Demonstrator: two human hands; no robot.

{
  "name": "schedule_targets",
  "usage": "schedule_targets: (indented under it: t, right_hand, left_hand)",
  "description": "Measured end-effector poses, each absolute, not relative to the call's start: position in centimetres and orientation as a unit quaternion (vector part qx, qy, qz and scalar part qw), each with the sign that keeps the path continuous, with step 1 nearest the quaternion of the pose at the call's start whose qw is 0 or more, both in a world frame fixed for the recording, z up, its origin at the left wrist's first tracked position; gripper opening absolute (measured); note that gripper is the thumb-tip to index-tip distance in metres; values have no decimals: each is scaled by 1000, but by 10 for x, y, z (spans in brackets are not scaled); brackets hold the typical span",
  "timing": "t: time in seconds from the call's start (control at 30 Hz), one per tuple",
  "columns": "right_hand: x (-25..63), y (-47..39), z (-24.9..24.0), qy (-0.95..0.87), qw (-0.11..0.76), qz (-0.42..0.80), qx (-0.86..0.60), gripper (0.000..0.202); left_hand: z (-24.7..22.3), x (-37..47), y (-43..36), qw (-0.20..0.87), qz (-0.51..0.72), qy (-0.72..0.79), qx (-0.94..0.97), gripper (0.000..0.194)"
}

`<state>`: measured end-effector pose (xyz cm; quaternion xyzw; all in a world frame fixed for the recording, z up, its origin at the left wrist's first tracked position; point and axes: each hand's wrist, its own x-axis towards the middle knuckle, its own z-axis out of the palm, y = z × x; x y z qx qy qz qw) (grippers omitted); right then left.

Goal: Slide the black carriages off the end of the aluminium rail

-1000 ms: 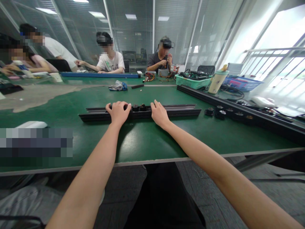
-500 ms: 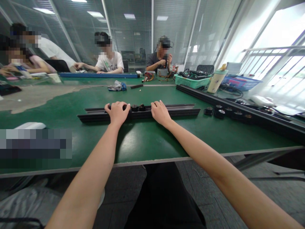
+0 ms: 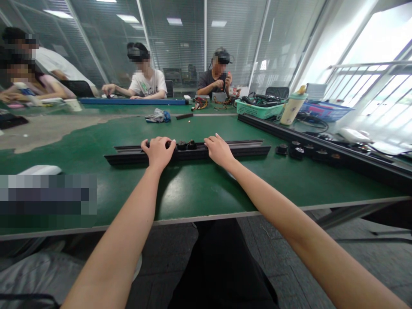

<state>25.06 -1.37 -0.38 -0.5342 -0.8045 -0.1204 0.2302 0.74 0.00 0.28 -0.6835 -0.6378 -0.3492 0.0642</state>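
Note:
A long black channel-shaped rail [image 3: 247, 151] lies crosswise on the green table before me. Small dark round parts [image 3: 186, 145] sit in its middle. My left hand [image 3: 158, 151] is closed over the rail left of these parts, thumb and fingers bent around a dark piece that is mostly hidden. To their right, my right hand [image 3: 219, 149] rests over the rail with its fingers loosely stretched toward the far edge. Its fingertips touch or hover just above the rail; I cannot tell which.
Another long black rail [image 3: 309, 141] runs along the right, with several small black parts [image 3: 296, 151] beside it. Behind stand a green basket [image 3: 259, 110] of cables and a cream tumbler [image 3: 292, 110]. A crumpled cloth [image 3: 158, 116] lies ahead. Several people sit or lean across the table.
My right hand has shifted slightly right and its fingers have loosened and lifted a little. My left hand and the rail stay put. Across the table, a person's hand has pulled back.

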Motion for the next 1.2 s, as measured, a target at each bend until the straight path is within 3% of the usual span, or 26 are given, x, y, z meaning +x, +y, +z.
schedule_targets:
  t: [0.8, 1.2]
  right_hand:
    - [256, -22, 8, -781, 230, -52, -578, 35]
    - [261, -30, 14, -769, 213, -39, -601, 42]
  left_hand:
    - [2, 6, 1, 61, -348, -640, -682, 32]
    - [1, 7, 1, 73, -339, -645, -681, 31]
